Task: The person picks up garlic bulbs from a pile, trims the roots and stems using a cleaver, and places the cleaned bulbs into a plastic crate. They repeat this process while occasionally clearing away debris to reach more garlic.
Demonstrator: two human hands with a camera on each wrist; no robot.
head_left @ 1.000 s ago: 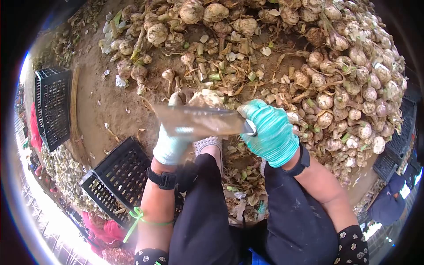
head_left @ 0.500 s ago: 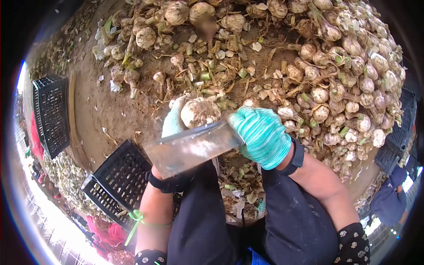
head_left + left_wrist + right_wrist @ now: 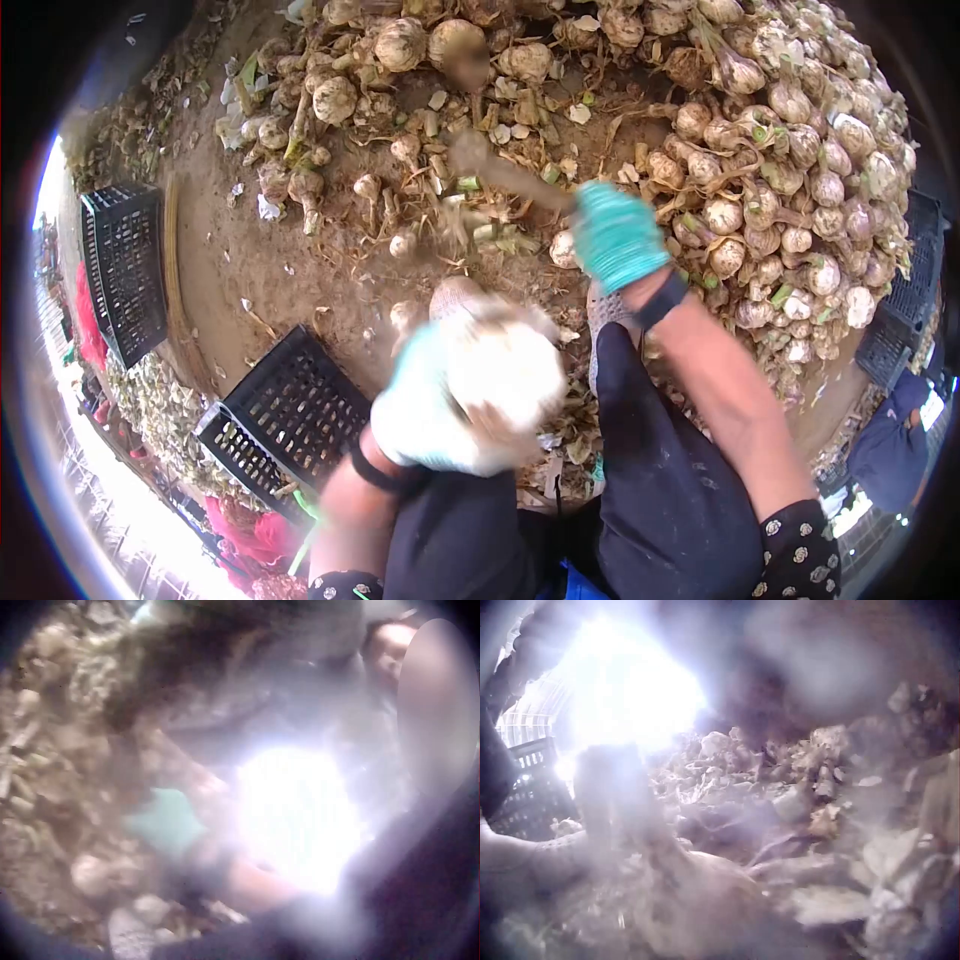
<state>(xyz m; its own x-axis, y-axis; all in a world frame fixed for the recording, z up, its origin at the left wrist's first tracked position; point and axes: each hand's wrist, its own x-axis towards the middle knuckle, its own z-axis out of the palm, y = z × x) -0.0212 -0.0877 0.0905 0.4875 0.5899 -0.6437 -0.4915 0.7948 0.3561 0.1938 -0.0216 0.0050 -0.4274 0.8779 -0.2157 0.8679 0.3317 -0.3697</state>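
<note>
My left hand [image 3: 425, 405], in a pale gloved grip, holds a large white garlic bulb [image 3: 505, 375] above my lap; both are blurred by motion. My right hand [image 3: 605, 235], in a teal glove, grips a cleaver [image 3: 520, 180] in front of the pile. Its blade is smeared and seen nearly edge-on, pointing forward and left over the litter of cut stems. In the left wrist view the right hand [image 3: 169, 821] shows as a teal patch beside glare. The right wrist view is hazy and overexposed.
A large heap of garlic bulbs [image 3: 790, 190] rises to the right, with more bulbs [image 3: 400, 45] ahead. Cut garlic stems [image 3: 490, 235] litter the soil. A black plastic crate [image 3: 290, 400] lies by my left arm; another crate [image 3: 125, 270] stands farther left. A person [image 3: 890, 440] is at far right.
The left hand has come back toward my lap with the garlic bulb, away from the ground. The right hand with the cleaver has swung forward and away from the left hand.
</note>
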